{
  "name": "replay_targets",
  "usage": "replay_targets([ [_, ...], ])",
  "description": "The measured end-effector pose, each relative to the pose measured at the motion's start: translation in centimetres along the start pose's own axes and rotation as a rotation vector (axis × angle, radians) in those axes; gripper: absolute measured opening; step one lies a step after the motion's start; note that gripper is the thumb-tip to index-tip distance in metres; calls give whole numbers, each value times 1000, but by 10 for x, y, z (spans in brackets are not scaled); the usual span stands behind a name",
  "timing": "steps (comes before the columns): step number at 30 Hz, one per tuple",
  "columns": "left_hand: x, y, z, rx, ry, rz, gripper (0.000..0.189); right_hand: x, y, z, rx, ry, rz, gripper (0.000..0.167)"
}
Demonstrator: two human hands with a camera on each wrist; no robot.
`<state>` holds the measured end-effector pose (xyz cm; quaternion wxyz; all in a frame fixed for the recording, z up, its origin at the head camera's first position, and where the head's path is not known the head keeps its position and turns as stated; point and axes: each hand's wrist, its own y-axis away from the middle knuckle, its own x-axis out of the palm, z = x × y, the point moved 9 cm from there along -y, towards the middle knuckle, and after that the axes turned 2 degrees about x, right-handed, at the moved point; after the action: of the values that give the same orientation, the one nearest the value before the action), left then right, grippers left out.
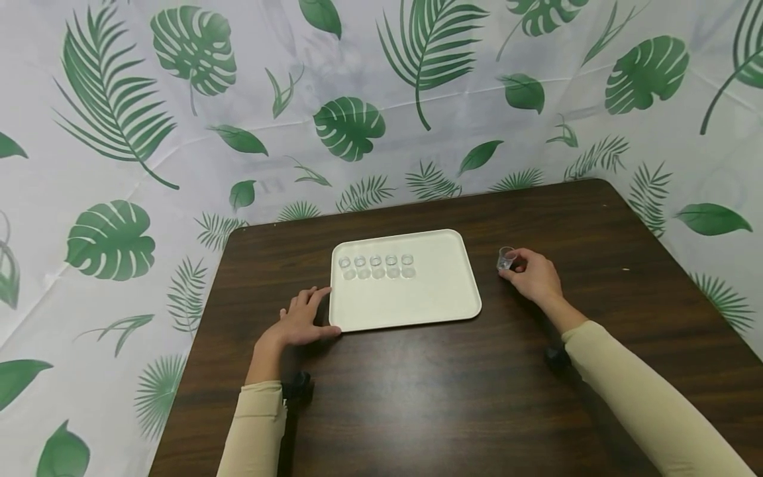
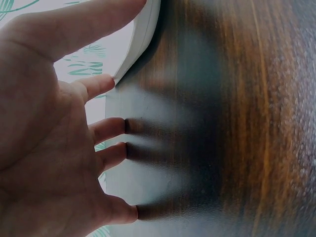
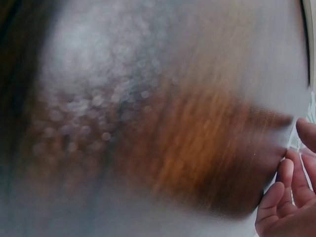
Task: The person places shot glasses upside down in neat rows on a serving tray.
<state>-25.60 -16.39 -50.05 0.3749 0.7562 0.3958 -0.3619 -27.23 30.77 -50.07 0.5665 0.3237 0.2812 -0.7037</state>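
Note:
A small clear plastic cup (image 1: 506, 258) is pinched between the thumb and fingers of my right hand (image 1: 534, 275), just right of the tray. In the right wrist view that hand (image 3: 291, 192) shows at the right edge, with the cup mostly hidden. A cream rectangular tray (image 1: 405, 301) lies on the table. Several similar clear cups stand in a row along its back left, the end one (image 1: 408, 263) near the tray's middle. My left hand (image 1: 301, 321) has its fingers spread at the tray's left front corner, thumb and index fingertip at the rim, other fingertips on the tabletop.
The dark wood-grain table (image 1: 417, 397) runs to a rounded back right corner. Behind it hangs a white cloth (image 1: 268, 165) printed with green leaves. A dark wrist device (image 1: 298, 386) is worn at the left wrist, and another (image 1: 557, 358) at the right.

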Motion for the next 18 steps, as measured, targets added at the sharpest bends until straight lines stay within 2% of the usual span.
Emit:
replay_targets([
  [9,0,0,0,4,7,1,94,3,0,-1,-5,58,3,39],
  [18,0,-1,1,3,14,3,94,-2,2,-1,-6,7,-46,34],
])
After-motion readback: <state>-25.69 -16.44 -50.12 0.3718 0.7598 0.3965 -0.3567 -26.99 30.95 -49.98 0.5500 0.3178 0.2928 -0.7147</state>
